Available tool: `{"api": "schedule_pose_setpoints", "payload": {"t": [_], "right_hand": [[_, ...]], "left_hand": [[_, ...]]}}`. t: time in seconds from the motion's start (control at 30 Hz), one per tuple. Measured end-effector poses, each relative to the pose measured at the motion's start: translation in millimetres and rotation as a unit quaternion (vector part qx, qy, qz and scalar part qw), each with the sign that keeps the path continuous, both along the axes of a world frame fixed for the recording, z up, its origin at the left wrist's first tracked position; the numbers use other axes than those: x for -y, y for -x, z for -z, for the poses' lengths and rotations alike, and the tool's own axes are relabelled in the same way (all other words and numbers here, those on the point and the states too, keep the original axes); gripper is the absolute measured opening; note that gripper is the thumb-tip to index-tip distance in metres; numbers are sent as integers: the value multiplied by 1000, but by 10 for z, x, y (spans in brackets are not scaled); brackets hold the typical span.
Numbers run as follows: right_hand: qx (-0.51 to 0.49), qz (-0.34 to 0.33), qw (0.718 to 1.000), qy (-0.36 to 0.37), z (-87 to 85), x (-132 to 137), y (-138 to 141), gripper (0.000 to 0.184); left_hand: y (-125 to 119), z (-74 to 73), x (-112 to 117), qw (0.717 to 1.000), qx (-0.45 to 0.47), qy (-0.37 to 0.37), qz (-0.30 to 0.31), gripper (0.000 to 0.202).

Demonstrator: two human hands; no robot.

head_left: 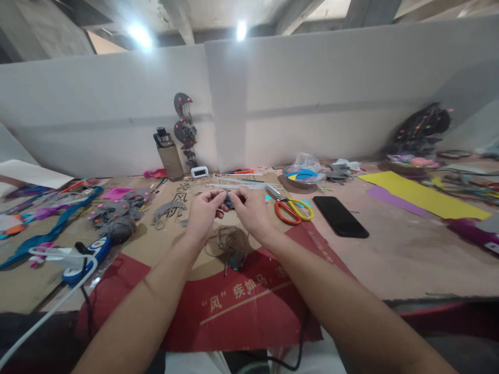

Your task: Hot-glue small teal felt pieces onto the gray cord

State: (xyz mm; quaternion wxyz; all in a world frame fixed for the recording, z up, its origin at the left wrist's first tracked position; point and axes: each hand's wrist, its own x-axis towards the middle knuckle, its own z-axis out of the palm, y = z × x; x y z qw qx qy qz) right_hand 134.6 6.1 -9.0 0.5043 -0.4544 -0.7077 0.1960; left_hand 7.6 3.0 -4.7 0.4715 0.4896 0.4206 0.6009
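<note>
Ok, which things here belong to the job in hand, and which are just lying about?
Likely in the job:
small dark piece at the left hand and right hand
tangled cord below them
scissors, perhaps

Apparently just lying about:
black phone
bottle
yellow sheet

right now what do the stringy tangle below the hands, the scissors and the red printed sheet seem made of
Stringy tangle: probably matte cord or thread, from its thin, loose loops.
Scissors: likely metal blades, silvery grey; the evenly coloured handles look like smooth plastic.
Red printed sheet: perhaps matte cardboard, with brown areas beside the red print.
</note>
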Motion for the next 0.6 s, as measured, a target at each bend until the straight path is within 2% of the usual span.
{"api": "schedule_pose_setpoints", "payload": {"t": [0.3,0.5,0.6], "right_hand": [[11,-9,1000,-7,-16,-5,3,28],[3,-30,1000,-4,-20,-2,-6,36],[-16,-38,999,-4,-15,-1,8,32]], "left_hand": [[-8,-9,-10,999,6,22,-23,24],[8,-3,-22,999,-15,19,-22,23],[25,5,-40,999,-5,14,-28,24]]}}
